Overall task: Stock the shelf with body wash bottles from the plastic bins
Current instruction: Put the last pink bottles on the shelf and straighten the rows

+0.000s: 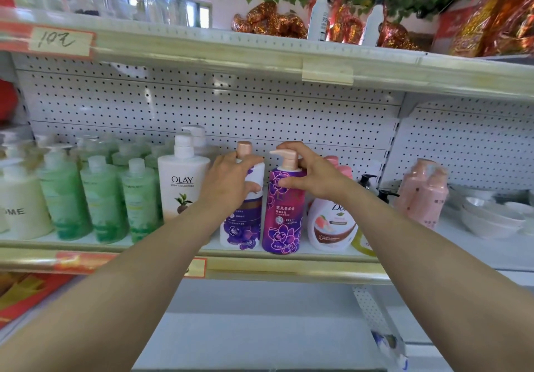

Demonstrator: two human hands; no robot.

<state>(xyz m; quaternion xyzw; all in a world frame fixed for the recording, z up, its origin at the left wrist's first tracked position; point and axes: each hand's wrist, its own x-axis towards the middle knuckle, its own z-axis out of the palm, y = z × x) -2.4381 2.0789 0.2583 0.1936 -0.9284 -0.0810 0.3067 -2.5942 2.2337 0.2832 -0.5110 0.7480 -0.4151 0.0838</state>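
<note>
Two bottles (281, 227), perhaps touching, near shelf edge (289, 266).

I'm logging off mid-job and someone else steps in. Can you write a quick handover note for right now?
Left hand grips the shoulder of the white-and-purple bottle.
Right hand holds the purple bottle by its pump neck.
Both bottles stand upright at the shelf front, between the Olay bottle and the Dove bottle.
Left to do: release, then fetch more; the bins are not in view.

White-purple bottle (242, 228) upper label hidden by left hand (231, 182); green bottles (101, 198) blurred; cream bottle (17, 198) cut off.
</note>
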